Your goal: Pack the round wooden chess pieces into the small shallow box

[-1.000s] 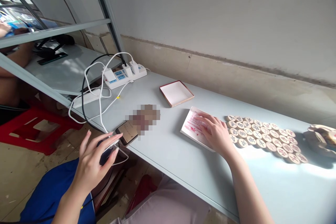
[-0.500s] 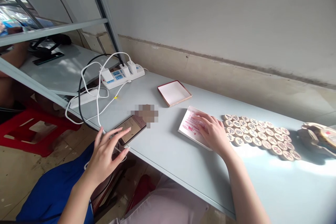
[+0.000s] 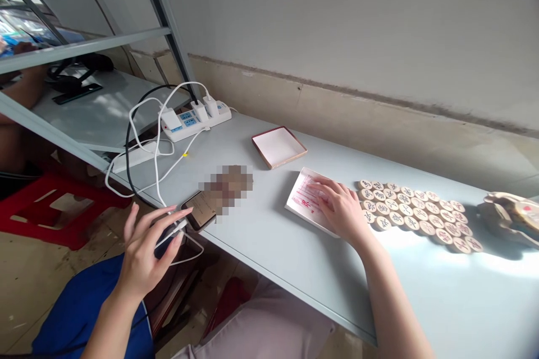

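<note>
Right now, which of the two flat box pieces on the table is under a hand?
The red-printed box lid, beneath the right hand beside the wooden chess pieces; the open brown-rimmed tray lies untouched behind.

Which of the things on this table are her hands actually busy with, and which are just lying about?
In hand:
- dark smartphone at the table edge, under left hand
- white cable
- white red-printed box under right hand
- round wooden chess pieces beside it

Lying about:
- open red-rimmed box lid
- white power strip
- red plastic stool

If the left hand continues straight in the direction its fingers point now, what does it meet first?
Most likely the phone at the table edge: the left hand points up and right, fingertips almost at its near end. Whether they already touch is unclear.
</note>
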Tool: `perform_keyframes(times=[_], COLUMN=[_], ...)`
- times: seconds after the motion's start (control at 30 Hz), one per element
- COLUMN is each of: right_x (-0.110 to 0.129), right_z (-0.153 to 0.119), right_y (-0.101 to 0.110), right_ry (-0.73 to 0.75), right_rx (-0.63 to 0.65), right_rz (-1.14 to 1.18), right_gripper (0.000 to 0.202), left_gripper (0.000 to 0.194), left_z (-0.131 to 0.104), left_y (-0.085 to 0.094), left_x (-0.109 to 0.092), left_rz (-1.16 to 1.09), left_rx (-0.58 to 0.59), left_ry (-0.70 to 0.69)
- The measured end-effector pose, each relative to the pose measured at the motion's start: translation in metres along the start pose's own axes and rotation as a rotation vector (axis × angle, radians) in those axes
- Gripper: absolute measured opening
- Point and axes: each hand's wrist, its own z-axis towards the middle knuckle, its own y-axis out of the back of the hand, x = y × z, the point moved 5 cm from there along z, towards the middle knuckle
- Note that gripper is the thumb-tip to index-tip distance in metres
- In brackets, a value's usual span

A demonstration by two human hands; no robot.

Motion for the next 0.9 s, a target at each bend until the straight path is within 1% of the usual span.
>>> perform_keyframes(times=[0.17,0.37,0.53,0.73,0.9], right_x=[0.0,-0.001,-0.001,-0.001,0.0], right_z=[0.0,0.0,0.0,0.0,0.0], right_y=[-0.001,-0.001,0.0,-0.002,-0.001], right_ry=[0.0,0.003,0.012,0.015,0.019], right_rx=[0.008,-0.003,-0.013,-0.021,-0.024], right_rz=[0.01,0.004,-0.016,0.0,0.003], right_gripper=[0.035,0.035,0.036,0.037,0.037], left_gripper=[0.032,0.036,0.037,0.038,0.037], left_z=[-0.005,-0.001,0.002,0.003,0.003], left_y=[-0.003,-0.014,-0.019,-0.02,-0.02], left_x=[0.0,-0.005,-0.01,-0.012,-0.013], left_rz=[0.032,0.03,0.023,0.032,0.029], left_rx=[0.023,0.136,0.15,0.174,0.162], left_ry=[-0.028,-0.036,-0.037,-0.035,-0.036])
